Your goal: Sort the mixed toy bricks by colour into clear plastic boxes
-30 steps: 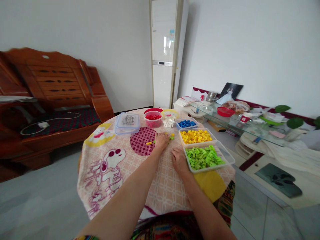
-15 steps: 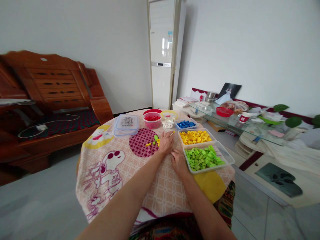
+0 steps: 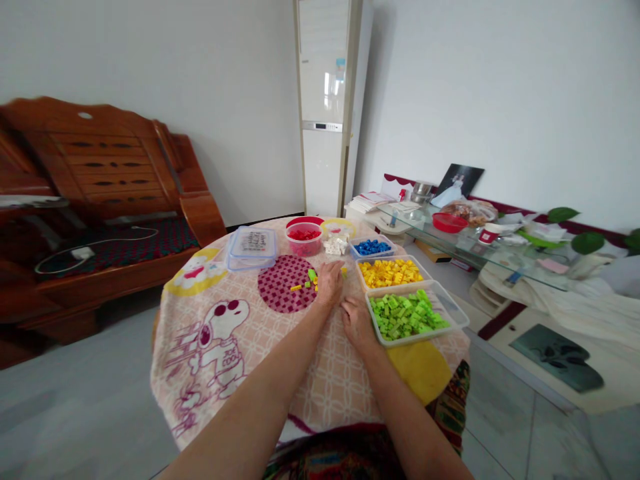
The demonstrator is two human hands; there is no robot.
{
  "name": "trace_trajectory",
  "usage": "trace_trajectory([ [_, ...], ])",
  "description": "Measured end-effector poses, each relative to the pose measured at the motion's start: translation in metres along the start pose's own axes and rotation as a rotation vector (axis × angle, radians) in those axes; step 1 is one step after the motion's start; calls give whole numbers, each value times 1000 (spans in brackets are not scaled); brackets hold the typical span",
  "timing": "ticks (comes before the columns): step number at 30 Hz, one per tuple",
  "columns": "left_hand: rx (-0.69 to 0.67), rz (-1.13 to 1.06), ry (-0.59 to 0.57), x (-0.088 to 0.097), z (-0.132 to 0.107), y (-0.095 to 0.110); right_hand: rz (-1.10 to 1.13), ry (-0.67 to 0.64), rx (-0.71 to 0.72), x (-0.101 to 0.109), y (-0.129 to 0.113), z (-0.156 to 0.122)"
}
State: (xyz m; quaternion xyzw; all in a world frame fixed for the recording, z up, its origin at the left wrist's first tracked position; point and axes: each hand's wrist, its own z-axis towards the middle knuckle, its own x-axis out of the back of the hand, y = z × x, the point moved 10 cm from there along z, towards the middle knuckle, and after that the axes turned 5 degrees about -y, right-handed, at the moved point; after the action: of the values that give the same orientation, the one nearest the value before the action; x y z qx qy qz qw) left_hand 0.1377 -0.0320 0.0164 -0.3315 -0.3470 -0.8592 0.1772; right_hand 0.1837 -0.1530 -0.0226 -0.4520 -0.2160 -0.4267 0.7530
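Round cloth-covered surface point(image 3: 315, 387) fills lower centre; wooden settee point(image 3: 115, 167) at left edge, tall white upright unit point(image 3: 324, 87) top centre, cluttered glass shelf point(image 3: 530, 267) on the right. On the surface, right of centre: clear box point(image 3: 454, 308) of green bricks point(image 3: 407, 315), then a smaller box point(image 3: 425, 271) of yellow bricks point(image 3: 390, 273) just above it in frame. Blue-edged clear lids point(image 3: 253, 245) stacked left of centre. Blue bricks point(image 3: 371, 247) in a small box point(image 3: 376, 257) above the yellow ones; red bricks point(image 3: 304, 235) in a round tub point(image 3: 305, 249) at centre. Left hand point(image 3: 329, 283) mid-frame, palm down, fingers reaching forward and right; can't tell if its grip is pinching anything. Right hand point(image 3: 357, 320) slightly lower and to the right, fingers bent, beside the green box's left wall; fingertips unclear, can't call that grip either. White bricks point(image 3: 336, 244) heaped just beyond the left hand. Smallest: loose green piece point(image 3: 312, 274) with yellow bits just left of the left hand, on the maroon checked circle point(image 3: 275, 293); yellow stick point(image 3: 297, 287) slightly further left, same circle. Yellow piece point(image 3: 344, 272) right at the left hand's fingertips, contact unclear.
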Motion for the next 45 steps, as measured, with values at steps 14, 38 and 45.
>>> trace_trajectory([
  [14, 6, 248, -321, -29, -2, 1, -49, 11, -11, -2, 1, -7],
  [38, -85, 292, -395, -39, -5, 7, -39, 11, 4, 3, -5, -6],
  [45, -43, 281, -351, -32, -3, 6, -50, -5, -29, 0, -2, -6],
])
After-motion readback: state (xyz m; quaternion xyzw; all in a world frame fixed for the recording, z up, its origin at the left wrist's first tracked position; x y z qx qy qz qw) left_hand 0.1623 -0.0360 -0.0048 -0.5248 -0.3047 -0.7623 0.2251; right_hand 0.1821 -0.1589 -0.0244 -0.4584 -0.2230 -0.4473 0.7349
